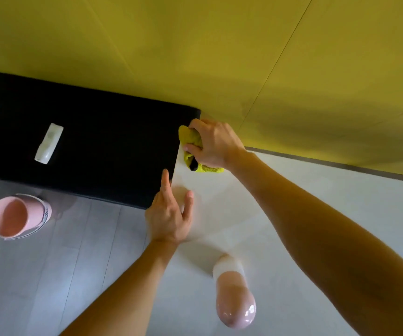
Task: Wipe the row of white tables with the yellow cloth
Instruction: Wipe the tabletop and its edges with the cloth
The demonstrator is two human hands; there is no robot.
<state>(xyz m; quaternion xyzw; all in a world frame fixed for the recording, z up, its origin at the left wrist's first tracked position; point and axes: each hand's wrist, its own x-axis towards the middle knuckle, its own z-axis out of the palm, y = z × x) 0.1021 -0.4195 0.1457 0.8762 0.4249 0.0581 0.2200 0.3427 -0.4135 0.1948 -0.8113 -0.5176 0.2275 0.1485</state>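
One yellow cloth [192, 144], bunched into a soft wad, is being held by the person's right hand [213, 143] at the far corner of a white desk [316, 202], close to the yellow wall [195, 44] and right beside the end of a black padded bench [86, 141]. The right hand's fingers are curling closed around the cloth, with loose folds spilling out below the palm onto the desk. The cloth is looking light, limp and plush, likely terry or microfibre, so it should be folding to any shape and gripping the smooth surface under pressure; gathering it in the palm, as here, seems the surest hold, since a pinched corner would probably just trail. The left hand [169, 214] is resting flat with fingers spread apart, holding nothing, at the desk's near edge where it is meeting the bench. A small white object [49, 146], too blurred to identify, is lying on the bench. A pink bucket [16, 217] is standing on the pale floor at left. A glossy pink shoe [234, 301] is showing below.
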